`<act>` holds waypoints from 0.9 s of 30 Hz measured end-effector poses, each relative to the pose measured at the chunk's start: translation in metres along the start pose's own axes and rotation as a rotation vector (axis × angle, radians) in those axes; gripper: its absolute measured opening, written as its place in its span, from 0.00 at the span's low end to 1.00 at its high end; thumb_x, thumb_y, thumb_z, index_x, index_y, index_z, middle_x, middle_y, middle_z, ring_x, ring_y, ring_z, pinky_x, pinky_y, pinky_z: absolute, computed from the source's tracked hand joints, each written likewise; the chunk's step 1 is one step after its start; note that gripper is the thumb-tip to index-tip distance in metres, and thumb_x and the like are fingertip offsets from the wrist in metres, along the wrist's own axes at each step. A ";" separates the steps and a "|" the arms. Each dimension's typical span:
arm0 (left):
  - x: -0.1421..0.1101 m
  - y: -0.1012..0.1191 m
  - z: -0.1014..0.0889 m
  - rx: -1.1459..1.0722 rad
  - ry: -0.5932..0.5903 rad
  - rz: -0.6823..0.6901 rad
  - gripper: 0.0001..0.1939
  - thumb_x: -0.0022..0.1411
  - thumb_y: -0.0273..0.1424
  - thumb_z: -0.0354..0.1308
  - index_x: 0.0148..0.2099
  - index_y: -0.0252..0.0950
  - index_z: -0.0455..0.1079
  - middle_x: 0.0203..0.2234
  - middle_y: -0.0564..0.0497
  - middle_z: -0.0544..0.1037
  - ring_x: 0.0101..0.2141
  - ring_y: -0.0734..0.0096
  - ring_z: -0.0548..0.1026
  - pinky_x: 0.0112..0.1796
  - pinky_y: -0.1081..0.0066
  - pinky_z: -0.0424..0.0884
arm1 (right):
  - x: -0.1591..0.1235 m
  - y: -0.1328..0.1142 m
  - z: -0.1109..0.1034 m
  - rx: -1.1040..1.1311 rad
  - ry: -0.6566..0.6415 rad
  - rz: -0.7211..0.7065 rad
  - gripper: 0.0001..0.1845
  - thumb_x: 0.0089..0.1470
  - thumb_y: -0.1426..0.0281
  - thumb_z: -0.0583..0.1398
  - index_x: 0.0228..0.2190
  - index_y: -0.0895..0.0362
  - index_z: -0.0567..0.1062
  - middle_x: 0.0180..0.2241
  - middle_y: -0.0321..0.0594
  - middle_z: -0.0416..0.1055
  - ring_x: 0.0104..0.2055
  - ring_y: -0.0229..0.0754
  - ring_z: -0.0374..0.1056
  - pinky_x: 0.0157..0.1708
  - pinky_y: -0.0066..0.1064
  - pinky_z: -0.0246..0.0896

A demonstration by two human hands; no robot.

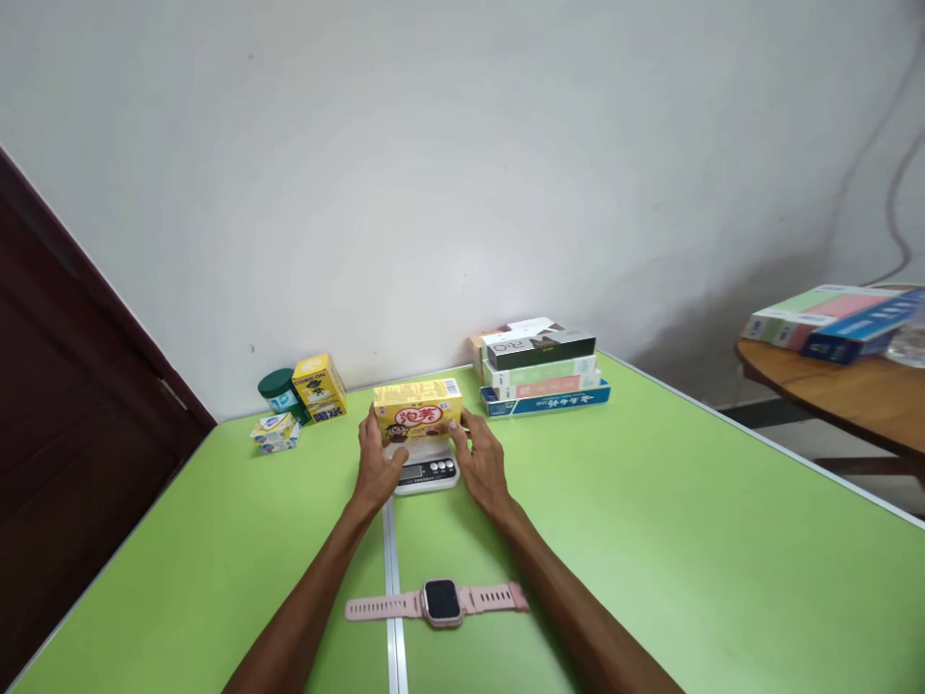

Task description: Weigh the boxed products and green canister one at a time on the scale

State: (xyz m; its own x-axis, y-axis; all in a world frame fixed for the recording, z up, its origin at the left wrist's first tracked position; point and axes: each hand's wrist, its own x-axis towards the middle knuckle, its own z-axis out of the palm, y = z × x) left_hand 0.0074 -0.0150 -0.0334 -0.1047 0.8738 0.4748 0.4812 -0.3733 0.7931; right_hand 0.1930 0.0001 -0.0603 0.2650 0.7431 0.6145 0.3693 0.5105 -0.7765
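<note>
A yellow snack box (415,413) with red lettering is held between my two hands, at or just above the plate of a white kitchen scale (426,485); I cannot tell whether it rests there. My left hand (377,461) grips the box's left end, its thumb low near the scale's display. At the right end, my right hand (482,458) has its fingers behind and its thumb against the front. The scale's dark panel with several round buttons faces me. Closer to me, a smartwatch (441,602) with a pink strap lies flat across the table's seam.
At the back left stand a green-lidded tub (281,393), a yellow box (319,387) and a small white-yellow pack (276,433). Several flat boxes (541,371) are stacked at the back right by the wall. A wooden side table (838,400) holds more flat boxes (831,318).
</note>
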 end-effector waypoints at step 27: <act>-0.041 -0.038 -0.011 0.111 0.037 -0.007 0.49 0.63 0.40 0.62 0.78 0.38 0.41 0.76 0.35 0.50 0.75 0.48 0.47 0.72 0.46 0.43 | -0.017 0.008 -0.020 -0.053 -0.069 0.280 0.45 0.64 0.40 0.48 0.65 0.59 0.68 0.68 0.56 0.64 0.72 0.56 0.56 0.71 0.54 0.47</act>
State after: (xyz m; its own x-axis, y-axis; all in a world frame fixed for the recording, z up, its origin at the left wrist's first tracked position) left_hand -0.0166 -0.0405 -0.0790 -0.1397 0.8636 0.4845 0.5733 -0.3284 0.7506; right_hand 0.2096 -0.0172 -0.0746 0.3023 0.8808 0.3645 0.3364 0.2592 -0.9054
